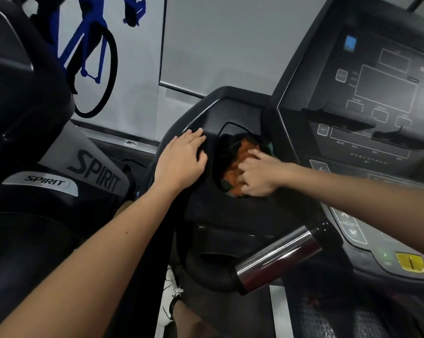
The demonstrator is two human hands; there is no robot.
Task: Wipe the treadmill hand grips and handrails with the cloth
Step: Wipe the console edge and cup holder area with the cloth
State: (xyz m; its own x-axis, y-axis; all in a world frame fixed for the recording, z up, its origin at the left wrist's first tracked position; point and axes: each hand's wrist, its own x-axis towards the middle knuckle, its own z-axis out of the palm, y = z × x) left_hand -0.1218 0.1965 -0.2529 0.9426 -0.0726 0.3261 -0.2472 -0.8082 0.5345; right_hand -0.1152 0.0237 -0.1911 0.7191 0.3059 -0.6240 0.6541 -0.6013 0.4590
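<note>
The left grip (181,162) rests flat, fingers loose, beside one pocket (226,125) where the right grip (257,174) pinches one orange cloth (243,148); one chrome handrail (279,257) lies below both.

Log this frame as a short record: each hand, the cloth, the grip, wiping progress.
left hand: rests on the black housing beside the pocket, holding nothing
right hand: fingers curled into the cloth inside the pocket
cloth: orange, bunched in the pocket
hand grip: chrome, below both hands, untouched
wiping: cloth not yet on the grip
</note>
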